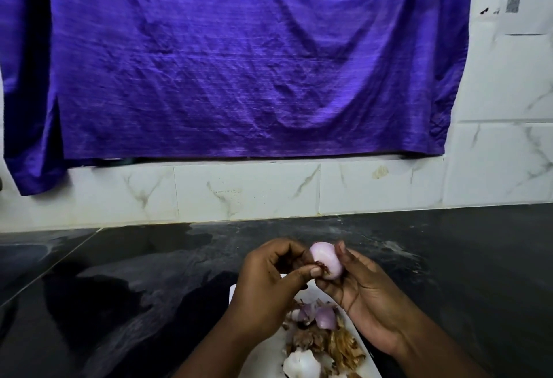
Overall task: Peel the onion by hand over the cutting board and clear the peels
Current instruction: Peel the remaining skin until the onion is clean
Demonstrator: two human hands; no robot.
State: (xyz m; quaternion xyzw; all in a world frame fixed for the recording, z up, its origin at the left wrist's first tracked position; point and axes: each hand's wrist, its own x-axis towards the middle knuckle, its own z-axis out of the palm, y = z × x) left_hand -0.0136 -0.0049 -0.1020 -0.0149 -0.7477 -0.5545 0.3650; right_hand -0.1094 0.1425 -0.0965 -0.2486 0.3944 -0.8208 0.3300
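Onion, one pale pink peeled bulb (326,262), sits up above the white cutting board (260,350), long axis tilted, top leaning away and left. Right hand (363,297) cups it, fingers curled round. Left hand (269,282) pinches a reddish scrap of skin (320,264) at its side. Board holds brown papery peels (335,344), two purple pieces, one white chunk. Black desk (119,288) below.

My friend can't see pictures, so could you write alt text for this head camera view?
Two bare hands hold a pale purple onion above a white cutting board on a dark counter: the right hand cradles it while the left hand pinches a shred of dry skin. Papery peels litter the board, and a purple cloth hangs on the tiled wall behind.
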